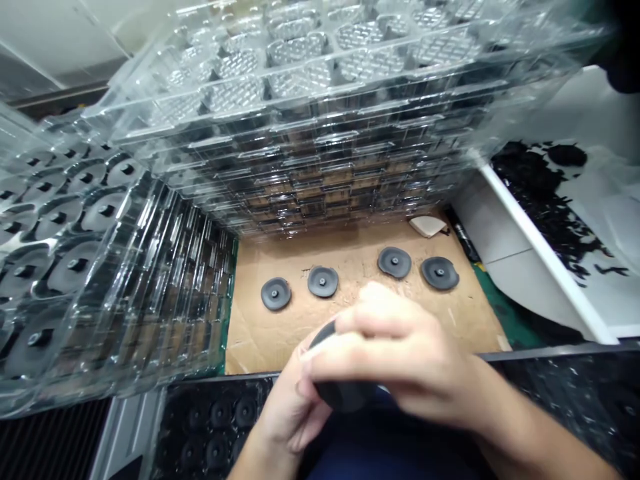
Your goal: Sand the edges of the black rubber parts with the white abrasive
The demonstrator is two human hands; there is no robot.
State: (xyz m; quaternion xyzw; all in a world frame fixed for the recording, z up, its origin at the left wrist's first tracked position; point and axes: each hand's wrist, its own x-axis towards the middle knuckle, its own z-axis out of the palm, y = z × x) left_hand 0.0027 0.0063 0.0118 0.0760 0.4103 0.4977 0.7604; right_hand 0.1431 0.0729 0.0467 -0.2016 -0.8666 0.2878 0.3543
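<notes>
Both hands meet low in the middle of the view around one black rubber disc (pixel 340 393). My left hand (pixel 285 417) cups it from below and the left. My right hand (pixel 400 353) lies over it with fingers wrapped on top. Beyond the hands, several similar black discs lie in a row on a brown cardboard sheet (pixel 360 307): one disc (pixel 275 293) at the left, another disc (pixel 323 281) beside it, and a further disc (pixel 439 273) at the right.
A tall stack of clear plastic trays (pixel 320 133) rises behind the cardboard. Another tray stack (pixel 90 267) holding black discs stands at the left. A white bin (pixel 550 220) with black scraps sits at the right. A dark tray of discs (pixel 215 420) lies near my left wrist.
</notes>
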